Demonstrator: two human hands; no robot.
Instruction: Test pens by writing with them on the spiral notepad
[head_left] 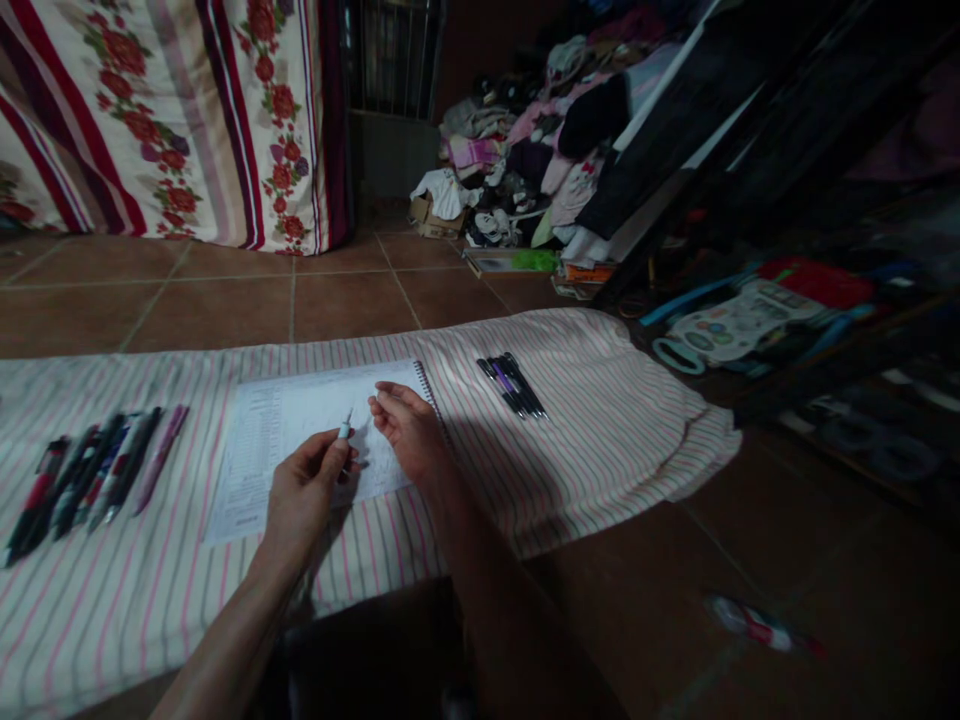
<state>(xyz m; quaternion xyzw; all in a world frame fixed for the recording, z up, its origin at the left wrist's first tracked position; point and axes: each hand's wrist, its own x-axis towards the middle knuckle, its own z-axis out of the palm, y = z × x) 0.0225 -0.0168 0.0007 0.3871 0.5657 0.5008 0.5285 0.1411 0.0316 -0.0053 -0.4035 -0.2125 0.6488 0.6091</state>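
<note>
My left hand [311, 485] is closed around a light-coloured pen [344, 430], its narrow tip pointing up and away from me. Just to the right, my right hand [409, 430] has its thumb and fingertips pinched together; whatever is between them is too small to make out. Both hands are above a spiral-bound notebook [259, 430] with printed and written pages, lying on a striped cloth [360, 590]. Several dark pens and one purple one form a row [512, 385] right of the notebook. More pens [97, 475] lie side by side at the left, with a pink pen [161, 460] at their end.
Beyond the cloth is a brown tiled floor [337, 300]. A flowered curtain [180, 120] hangs at the back left. Clothes are heaped [525, 150] at the back right. A toy-like grey panel [739, 320] stands at the right, and a small bottle-like item [754, 622] lies on the floor.
</note>
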